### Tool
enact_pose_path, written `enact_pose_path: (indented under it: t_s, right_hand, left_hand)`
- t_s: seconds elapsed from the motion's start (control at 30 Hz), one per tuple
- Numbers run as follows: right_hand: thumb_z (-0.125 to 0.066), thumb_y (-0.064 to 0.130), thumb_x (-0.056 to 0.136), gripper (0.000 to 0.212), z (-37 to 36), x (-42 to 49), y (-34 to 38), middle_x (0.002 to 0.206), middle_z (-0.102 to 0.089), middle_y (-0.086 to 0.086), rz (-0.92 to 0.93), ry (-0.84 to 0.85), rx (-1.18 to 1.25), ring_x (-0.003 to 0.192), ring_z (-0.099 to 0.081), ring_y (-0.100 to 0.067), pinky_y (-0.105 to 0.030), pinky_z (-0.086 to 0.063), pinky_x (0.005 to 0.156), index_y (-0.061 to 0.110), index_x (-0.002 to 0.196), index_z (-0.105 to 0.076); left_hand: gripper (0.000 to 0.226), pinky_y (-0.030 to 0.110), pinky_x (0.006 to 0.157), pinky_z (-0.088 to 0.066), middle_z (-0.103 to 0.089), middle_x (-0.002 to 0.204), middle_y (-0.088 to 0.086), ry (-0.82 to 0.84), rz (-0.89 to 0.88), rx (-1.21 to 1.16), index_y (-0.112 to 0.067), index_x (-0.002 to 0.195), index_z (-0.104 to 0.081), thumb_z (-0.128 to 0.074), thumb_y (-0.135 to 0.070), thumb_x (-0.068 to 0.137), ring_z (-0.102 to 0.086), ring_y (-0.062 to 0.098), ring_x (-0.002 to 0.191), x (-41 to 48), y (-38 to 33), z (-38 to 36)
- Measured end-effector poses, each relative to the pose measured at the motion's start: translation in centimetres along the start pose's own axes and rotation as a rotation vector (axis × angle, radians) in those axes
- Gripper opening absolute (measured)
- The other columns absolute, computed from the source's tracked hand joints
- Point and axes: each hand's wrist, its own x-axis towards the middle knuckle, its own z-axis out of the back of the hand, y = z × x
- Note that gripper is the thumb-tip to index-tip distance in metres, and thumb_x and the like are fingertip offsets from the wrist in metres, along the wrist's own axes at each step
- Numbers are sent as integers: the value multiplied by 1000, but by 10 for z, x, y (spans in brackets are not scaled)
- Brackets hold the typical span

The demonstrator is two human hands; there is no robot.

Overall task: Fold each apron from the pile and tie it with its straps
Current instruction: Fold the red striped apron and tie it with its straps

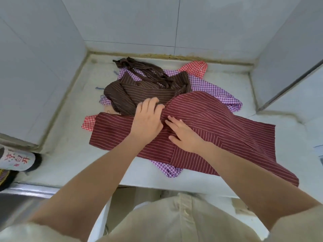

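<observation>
A maroon striped apron lies spread over the front of a pile on the white counter. My left hand has its fingers curled over a raised fold at the apron's top edge and grips it. Just right of it, my right hand lies flat on the maroon cloth with straight fingers. Behind them sits a crumpled brown striped apron with its straps tangled on top. Purple checked aprons and a red checked apron lie underneath the pile.
White tiled walls close the counter in at the left, back and right. A bottle with a printed label lies at the left edge. A steel sink rim runs below it. Bare counter shows on both sides of the pile.
</observation>
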Motion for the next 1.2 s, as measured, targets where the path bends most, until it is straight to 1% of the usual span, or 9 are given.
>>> enact_pose_path:
  t_s: [0.1, 0.17, 0.33, 0.43, 0.53, 0.63, 0.83, 1.03, 1.2]
  right_hand:
    - [-52, 14, 96, 52, 9, -27, -14, 155, -35, -6, -71, -233, 44, 144, -30, -20, -37, -21, 121, 12, 147, -41]
    - [-52, 11, 95, 49, 15, -55, -30, 151, -40, -7, -186, -372, 25, 141, -35, -21, -39, -25, 119, 12, 143, -47]
    - [-45, 24, 101, 49, 24, -127, -74, 158, -28, -6, -690, -451, -83, 147, -22, -23, -44, -13, 120, 15, 148, -36]
    - [-43, 36, 101, 58, 20, -170, -104, 161, -18, -12, -1098, -408, 30, 149, -14, -29, -49, -11, 120, 13, 151, -27]
    - [-44, 49, 98, 73, 12, -200, -124, 161, -10, -16, -1312, -235, 109, 149, -11, -34, -52, -14, 120, 11, 154, -17]
    - [-48, 55, 95, 87, 7, -213, -134, 163, 1, -15, -1316, -119, 125, 150, -5, -34, -51, -13, 119, 14, 156, -2]
    - [-50, 59, 90, 91, 32, -219, -162, 163, -1, -12, -1177, -59, 118, 149, -8, -34, -53, -13, 118, 20, 156, -3]
    - [-45, 37, 100, 61, 73, -191, -200, 162, -19, -6, -909, -217, 94, 147, -22, -27, -48, -21, 117, 16, 154, -25]
    - [-53, 28, 98, 68, 93, -145, -220, 161, -22, -6, -706, -103, 78, 146, -24, -28, -47, -25, 118, 17, 156, -18]
  left_hand:
    - [54, 48, 110, -30, -37, 150, 14, 229, -100, -111, -14, 139, -45, -57, -31, 89, -35, 33, 137, 2, -33, -27]
    - [67, 52, 119, -14, -11, 163, 11, 483, -64, -120, -16, 155, -19, -39, -48, 99, -12, 31, 149, 2, -45, -48]
    - [75, 55, 118, 11, 27, 160, 4, 799, 26, -23, -19, 152, 22, -12, -61, 99, 23, 25, 148, 0, -41, -80]
    - [77, 58, 117, 9, 20, 162, 7, 788, 93, -36, -15, 155, 10, -23, -56, 99, 18, 28, 149, 10, -54, -81]
    - [68, 60, 118, -3, -8, 161, 15, 456, 117, -133, -8, 150, -22, -34, -43, 94, -5, 34, 148, 17, -76, -77]
    - [65, 59, 117, -9, -17, 160, 15, 255, -25, -172, -14, 147, -30, -31, -48, 92, -15, 35, 146, 28, -102, -76]
    - [82, 65, 116, -8, 0, 163, 7, 605, -11, -40, -28, 154, -5, -40, -64, 90, 0, 31, 150, 40, -144, -88]
    - [58, 56, 109, -29, -41, 140, 9, 414, 81, -111, -20, 133, -45, -50, -56, 88, -36, 30, 131, 51, -153, -82]
    - [44, 42, 100, -38, -54, 119, 4, 416, 151, -23, -20, 117, -52, -55, -53, 88, -49, 25, 114, 67, -163, -75]
